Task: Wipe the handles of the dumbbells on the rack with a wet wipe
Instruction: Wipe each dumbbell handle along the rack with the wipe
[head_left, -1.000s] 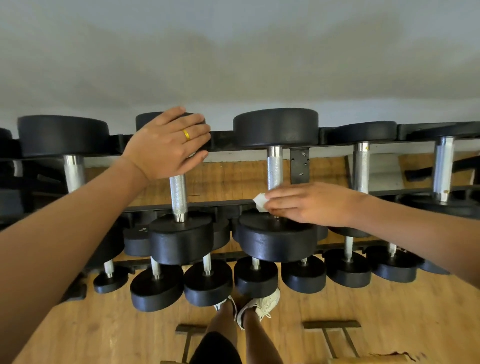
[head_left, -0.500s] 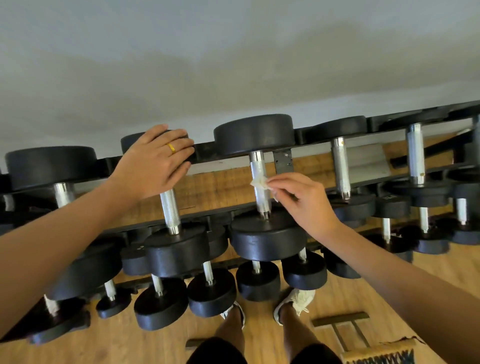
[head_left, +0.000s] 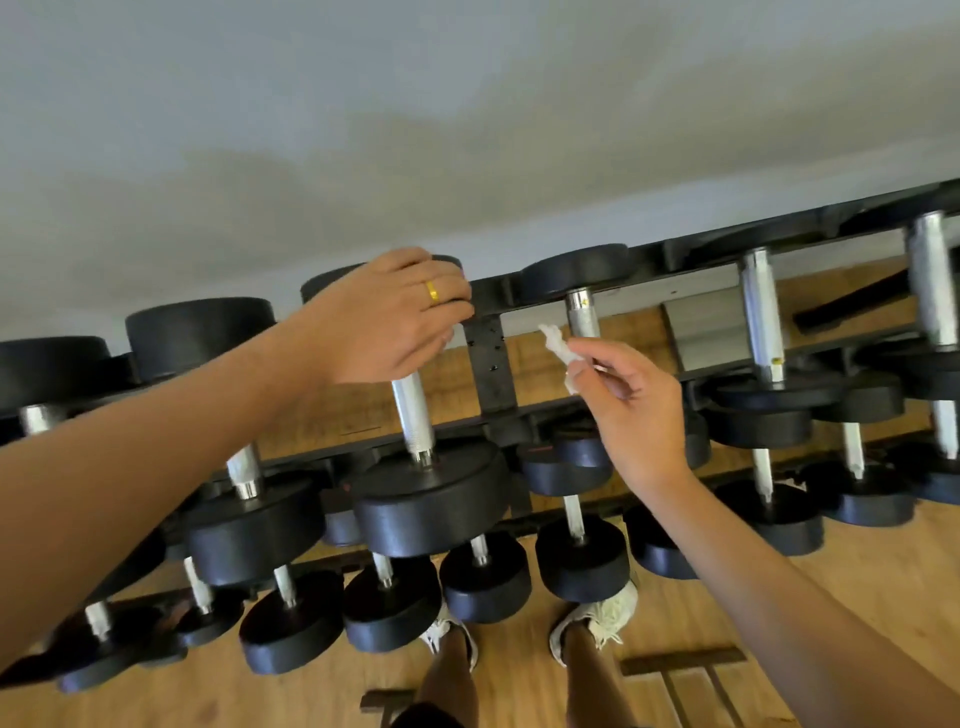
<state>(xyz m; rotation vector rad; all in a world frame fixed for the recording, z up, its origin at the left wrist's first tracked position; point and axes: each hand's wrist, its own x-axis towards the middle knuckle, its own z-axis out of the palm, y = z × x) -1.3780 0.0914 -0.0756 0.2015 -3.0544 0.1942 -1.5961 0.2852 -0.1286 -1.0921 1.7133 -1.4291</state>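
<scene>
Black dumbbells with chrome handles lie in rows on a dark rack (head_left: 491, 364). My left hand (head_left: 384, 317), with a gold ring, rests flat-fingered on the far head of one top-row dumbbell; its handle (head_left: 413, 415) runs down to a large near head (head_left: 431, 499). My right hand (head_left: 628, 410) pinches a crumpled white wet wipe (head_left: 558, 351) between thumb and fingertips. The wipe hangs in the air just left of the neighbouring dumbbell's handle (head_left: 583, 317); I cannot tell whether it touches it. My right wrist hides that dumbbell's near end.
More dumbbells fill the top row to the right (head_left: 758, 317) and left (head_left: 200, 332), with smaller ones on the lower tiers (head_left: 485, 582). A pale wall stands behind. My feet in light shoes (head_left: 602, 618) stand on the wooden floor below.
My right hand has lifted the wipe away from the handle it was wrapped round and now holds it in the air. The view has swung and tilted. My left hand still rests on a dumbbell head.
</scene>
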